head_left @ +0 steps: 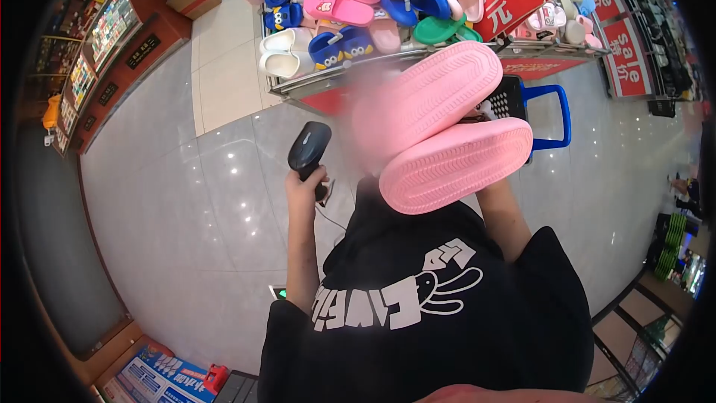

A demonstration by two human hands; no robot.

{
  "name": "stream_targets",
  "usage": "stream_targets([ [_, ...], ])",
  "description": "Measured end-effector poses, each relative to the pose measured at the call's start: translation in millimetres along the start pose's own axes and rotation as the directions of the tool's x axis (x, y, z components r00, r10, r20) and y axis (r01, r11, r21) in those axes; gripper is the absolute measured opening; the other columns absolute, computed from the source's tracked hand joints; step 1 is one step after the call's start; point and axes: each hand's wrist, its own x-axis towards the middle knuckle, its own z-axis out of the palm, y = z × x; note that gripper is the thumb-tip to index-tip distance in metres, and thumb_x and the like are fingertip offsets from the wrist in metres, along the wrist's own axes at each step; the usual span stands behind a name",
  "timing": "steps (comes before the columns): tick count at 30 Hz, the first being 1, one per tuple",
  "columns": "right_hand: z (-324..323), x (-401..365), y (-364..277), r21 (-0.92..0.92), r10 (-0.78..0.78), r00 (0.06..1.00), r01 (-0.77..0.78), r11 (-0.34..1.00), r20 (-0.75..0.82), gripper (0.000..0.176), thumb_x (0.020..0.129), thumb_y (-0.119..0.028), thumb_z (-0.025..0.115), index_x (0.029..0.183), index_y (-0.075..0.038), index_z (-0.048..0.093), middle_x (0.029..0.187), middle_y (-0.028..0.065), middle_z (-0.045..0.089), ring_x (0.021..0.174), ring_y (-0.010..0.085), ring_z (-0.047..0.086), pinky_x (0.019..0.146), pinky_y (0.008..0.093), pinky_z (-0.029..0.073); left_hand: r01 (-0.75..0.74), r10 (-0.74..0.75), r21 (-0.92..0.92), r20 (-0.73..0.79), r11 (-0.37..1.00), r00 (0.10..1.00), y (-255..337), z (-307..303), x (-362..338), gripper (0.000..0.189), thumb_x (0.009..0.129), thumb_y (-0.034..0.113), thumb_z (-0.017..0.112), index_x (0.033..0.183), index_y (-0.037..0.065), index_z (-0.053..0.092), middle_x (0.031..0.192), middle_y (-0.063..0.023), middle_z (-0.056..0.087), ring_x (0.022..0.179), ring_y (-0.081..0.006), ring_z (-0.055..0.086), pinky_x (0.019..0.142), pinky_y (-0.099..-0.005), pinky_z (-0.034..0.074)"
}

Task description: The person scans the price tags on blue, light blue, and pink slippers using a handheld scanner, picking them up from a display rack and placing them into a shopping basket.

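Two pink slippers (440,130), right hand's grip hidden behind them, left hand (304,185) clasping scanner (309,145), red "sale" signs (625,60)

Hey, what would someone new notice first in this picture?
A pair of pink slippers, soles toward the camera, fills the centre, raised on the right forearm. Left of it, the left hand grips a black barcode scanner. Behind stands a display rack piled with colourful slippers.
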Motion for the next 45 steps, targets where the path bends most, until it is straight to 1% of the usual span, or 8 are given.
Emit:
stream_targets([
  [18, 26, -57, -8, -0.613, -0.045, 0.999, 0.04, 0.789, 0.007, 0.029, 0.094, -0.028, 0.053, 0.114, -0.007, 0.057, 0.115, 0.0027, 0.06, 0.105, 0.0173, 0.059, 0.094, 0.0324, 0.046, 0.007, 0.006, -0.103, 0.124, 0.995, 0.992, -2, 3, -53, 0.028, 0.081, 0.009, 0.065, 0.106, -0.005, 0.062, 0.077, -0.0077, 0.064, 0.068, -0.0169, 0.064, 0.068, -0.0288, 0.05],
  [19, 36, -49, 0, -0.844, -0.196, 0.962, 0.263, 0.468, 0.191, 0.023, 0.088, -0.02, 0.061, 0.105, -0.004, 0.057, 0.105, 0.0057, 0.062, 0.096, 0.0211, 0.062, 0.088, 0.0331, 0.048, -0.02, 0.041, -0.129, 0.162, 0.991, 0.986, -1, 2, -53, 0.027, 0.082, 0.007, 0.063, 0.106, -0.006, 0.061, 0.076, -0.008, 0.063, 0.069, -0.0175, 0.063, 0.068, -0.0296, 0.05],
  [21, 44, -40, -3, -0.955, -0.108, 0.974, 0.217, 0.202, 0.198, 0.021, 0.086, -0.016, 0.061, 0.102, -0.003, 0.058, 0.099, 0.0083, 0.062, 0.091, 0.0242, 0.063, 0.083, 0.0352, 0.05, -0.039, 0.084, -0.252, 0.169, 0.967, 0.982, 5, 9, -58, 0.024, 0.082, 0.005, 0.062, 0.104, -0.005, 0.061, 0.075, -0.0078, 0.063, 0.068, -0.0168, 0.063, 0.066, -0.0292, 0.049],
  [22, 46, -37, -3, -0.981, -0.027, 0.984, 0.172, -0.084, 0.175, 0.018, 0.083, -0.011, 0.062, 0.099, -0.002, 0.058, 0.092, 0.0108, 0.062, 0.086, 0.0273, 0.064, 0.077, 0.0372, 0.052, -0.053, 0.125, -0.366, 0.176, 0.929, 0.976, 7, 11, -60, 0.021, 0.081, 0.002, 0.062, 0.101, -0.005, 0.062, 0.074, -0.0076, 0.063, 0.067, -0.016, 0.062, 0.064, -0.0289, 0.048],
  [23, 52, -29, 4, -0.697, -0.032, 0.882, 0.348, -0.627, 0.47, 0.017, 0.078, -0.01, 0.065, 0.091, -0.002, 0.058, 0.084, 0.0152, 0.06, 0.075, 0.0329, 0.063, 0.066, 0.0418, 0.051, -0.031, 0.103, -0.356, 0.186, 0.934, 0.977, 9, 12, -59, 0.023, 0.082, 0.001, 0.06, 0.103, -0.006, 0.061, 0.073, -0.0069, 0.061, 0.068, -0.0161, 0.061, 0.065, -0.0286, 0.047],
  [26, 63, -19, 1, -0.616, -0.042, 0.939, 0.189, -0.765, 0.341, 0.013, 0.077, -0.009, 0.063, 0.088, -0.003, 0.058, 0.083, 0.015, 0.061, 0.072, 0.0331, 0.063, 0.063, 0.0435, 0.05, 0.009, 0.062, -0.311, 0.219, 0.95, 0.974, 17, 15, -44, 0.024, 0.081, 0.001, 0.06, 0.104, -0.006, 0.061, 0.074, -0.0062, 0.06, 0.069, -0.0161, 0.061, 0.065, -0.0283, 0.047],
  [38, 107, 106, 15, -0.427, 0.13, 0.887, 0.336, -0.839, 0.443, 0.012, 0.076, -0.015, 0.061, 0.083, -0.005, 0.064, 0.09, 0.0112, 0.06, 0.088, 0.031, 0.057, 0.082, 0.0476, 0.041, -0.037, 0.197, -0.366, 0.411, 0.93, 0.89, 105, 31, 76, 0.04, 0.076, -0.005, 0.062, 0.115, -0.006, 0.058, 0.095, -0.0167, 0.065, 0.082, -0.0271, 0.066, 0.068, -0.0371, 0.055],
  [45, 105, 160, 41, -0.364, 0.299, 0.934, 0.352, -0.862, 0.196, 0.018, 0.076, -0.016, 0.06, 0.089, -0.007, 0.068, 0.084, 0.011, 0.059, 0.086, 0.029, 0.055, 0.084, 0.0492, 0.04, -0.152, 0.323, -0.339, 0.535, 0.929, 0.781, 193, 43, 151, 0.055, 0.072, 0.01, 0.068, 0.121, -0.011, 0.054, 0.121, -0.0289, 0.055, 0.094, -0.0364, 0.066, 0.064, -0.0362, 0.059],
])
